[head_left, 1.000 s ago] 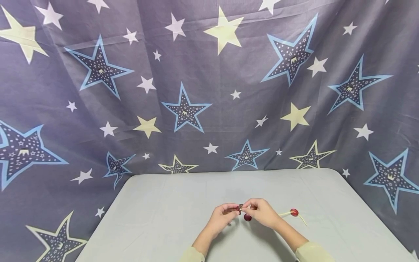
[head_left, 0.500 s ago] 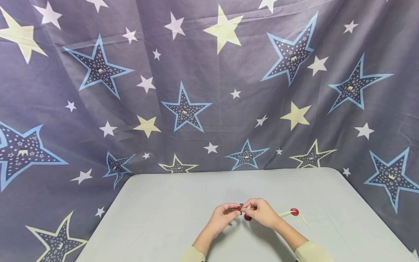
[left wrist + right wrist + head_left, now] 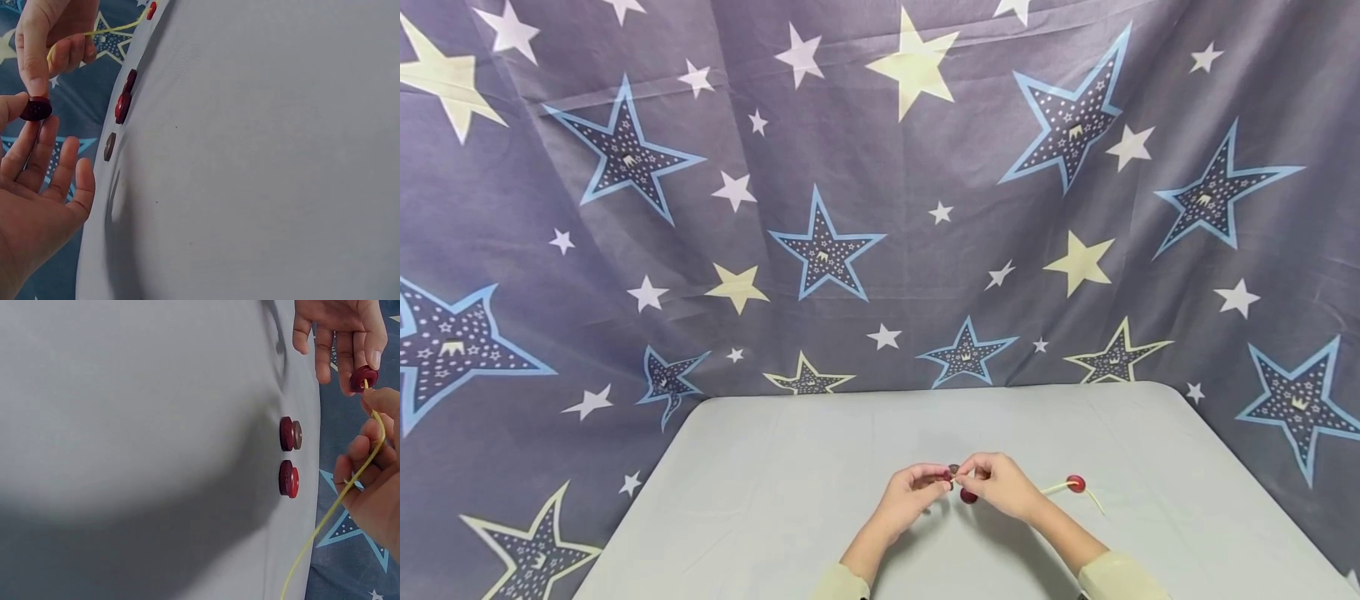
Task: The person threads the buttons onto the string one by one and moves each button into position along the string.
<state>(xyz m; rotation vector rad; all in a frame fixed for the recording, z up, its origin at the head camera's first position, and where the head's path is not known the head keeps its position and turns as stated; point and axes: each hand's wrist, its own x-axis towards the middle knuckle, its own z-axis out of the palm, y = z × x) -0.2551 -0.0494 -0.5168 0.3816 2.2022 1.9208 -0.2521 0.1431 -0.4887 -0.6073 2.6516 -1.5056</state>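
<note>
Both hands meet low over the pale grey table (image 3: 790, 467). My left hand (image 3: 937, 483) pinches a small dark red button (image 3: 35, 109) between thumb and fingertips, the other fingers spread. My right hand (image 3: 979, 477) pinches the tip of a yellow cord (image 3: 350, 487) right at that dark red button (image 3: 363, 378). The cord trails off to the right, and a red button (image 3: 1076, 483) sits threaded on it. On the table under the hands lie a red button (image 3: 288, 478) and a dark red and brown pair (image 3: 290, 434).
A dark blue cloth printed with stars (image 3: 850, 208) hangs behind the table and drapes round its sides. The table's front left (image 3: 715, 533) and far right (image 3: 1210, 517) show bare surface. Cream sleeve cuffs (image 3: 1112, 579) show at the bottom edge.
</note>
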